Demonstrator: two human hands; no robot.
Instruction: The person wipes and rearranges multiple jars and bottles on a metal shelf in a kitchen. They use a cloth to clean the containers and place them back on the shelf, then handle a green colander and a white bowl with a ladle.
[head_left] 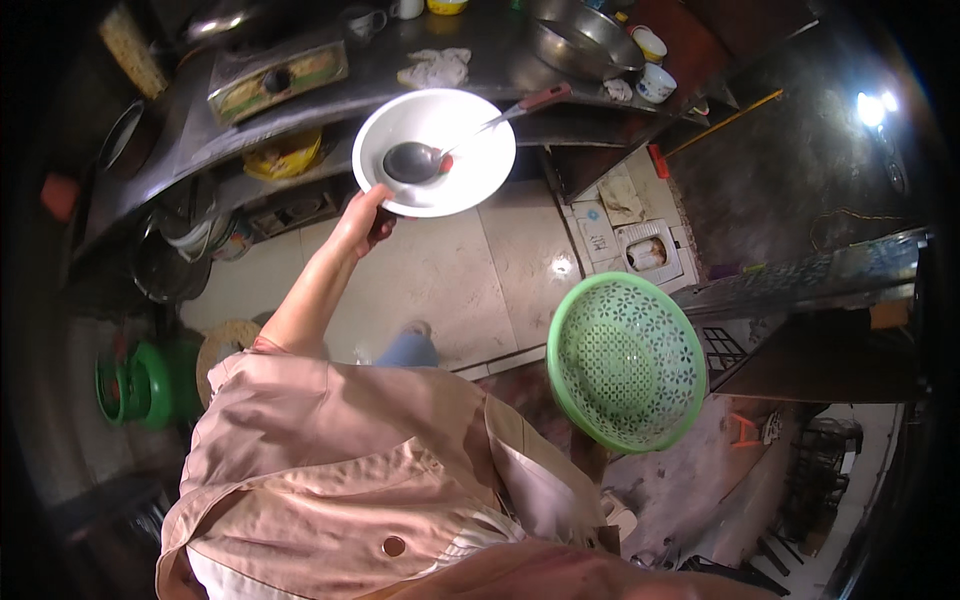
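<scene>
My left hand (362,222) grips the near rim of a white bowl (470,180), thumb over the edge. The bowl is tilted toward me, close to the counter's front edge. Inside it rests a metal ladle (412,162), its reddish-brown handle sticking out past the far right rim. A small red bit (446,164) lies beside the ladle's head. At my right side a light green plastic colander (625,365) with flower-shaped holes is held up above the floor, with nothing visible inside. My right hand is hidden behind it; only a dark sliver shows under its lower rim.
A dark counter (490,85) runs across the far side, bearing a stove (280,82), a crumpled white cloth (437,68), a large metal basin (580,42) and small bowls (655,84). Below stand buckets (230,240). A squat toilet (648,252) is set in the floor at right.
</scene>
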